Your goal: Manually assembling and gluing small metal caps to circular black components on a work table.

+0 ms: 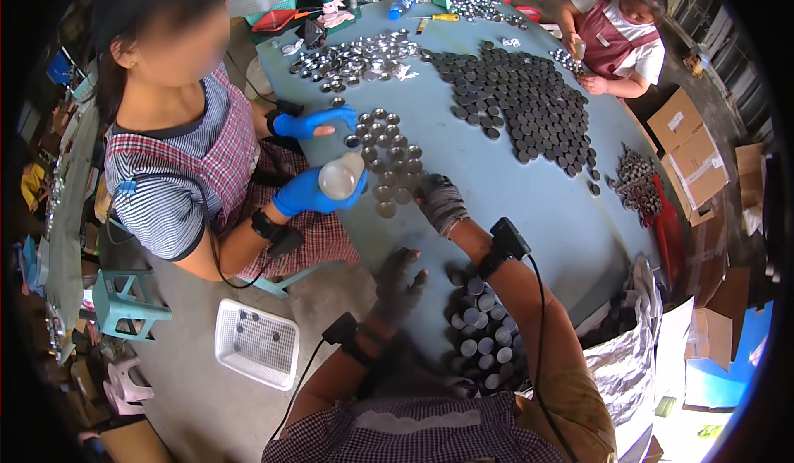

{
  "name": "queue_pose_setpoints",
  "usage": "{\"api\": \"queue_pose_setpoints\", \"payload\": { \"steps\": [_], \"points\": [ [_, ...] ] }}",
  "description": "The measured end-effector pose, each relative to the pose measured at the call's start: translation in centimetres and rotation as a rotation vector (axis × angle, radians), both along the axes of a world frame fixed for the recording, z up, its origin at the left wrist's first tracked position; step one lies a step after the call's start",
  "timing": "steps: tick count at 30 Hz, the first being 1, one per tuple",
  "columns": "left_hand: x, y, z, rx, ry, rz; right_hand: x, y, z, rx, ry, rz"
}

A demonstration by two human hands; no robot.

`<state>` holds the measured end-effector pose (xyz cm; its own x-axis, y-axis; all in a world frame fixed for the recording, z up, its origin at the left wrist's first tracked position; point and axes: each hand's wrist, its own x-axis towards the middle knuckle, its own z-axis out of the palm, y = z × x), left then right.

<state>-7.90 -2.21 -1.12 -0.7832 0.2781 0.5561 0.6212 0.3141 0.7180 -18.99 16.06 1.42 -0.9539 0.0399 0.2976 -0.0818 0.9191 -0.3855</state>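
Observation:
My right hand (442, 205), in a dark grey glove, is at the table beside a cluster of shallow round metal caps (389, 158). Its fingers are curled downward and closed at the cluster's right edge; whatever they hold is hidden. Nearer to me, my left hand (400, 287), also gloved, hovers at the table's edge with fingers apart and nothing in them. Dark round caps with grey tops (484, 326) lie in a pile close to my body, below my right forearm. Across the corner, a co-worker's blue-gloved hand (306, 191) holds a translucent rounded container (339, 177).
A broad spread of dark round pieces (529, 103) covers the table's (488, 177) far middle. Shiny caps (356, 56) lie at the far left, small metal parts (635, 183) at the right. Another person (624, 41) works opposite. A white basket (257, 343) and green stool (131, 304) stand on the floor.

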Motion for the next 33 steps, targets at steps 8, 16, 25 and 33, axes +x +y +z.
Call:
{"api": "queue_pose_setpoints", "payload": {
  "steps": [8, 16, 25, 33],
  "points": [
    [-0.1, 0.2, 2.2, -0.038, 0.008, -0.125, 2.8, 3.4, 0.1, 0.109, -0.212, 0.252],
    [1.1, 3.5, 2.7, -0.348, 0.107, -0.35, 9.5, 10.4, 5.0, 0.127, -0.197, -0.312],
    [1.2, 3.7, 1.1, 0.087, -0.608, -0.458, 15.2, 5.3, 0.2, -0.851, 0.034, 0.016],
    [1.4, 1.8, 2.2, 0.242, -0.406, -0.411, 16.4, 1.6, 6.1, -1.2, -0.609, -0.071]
  ]
}}
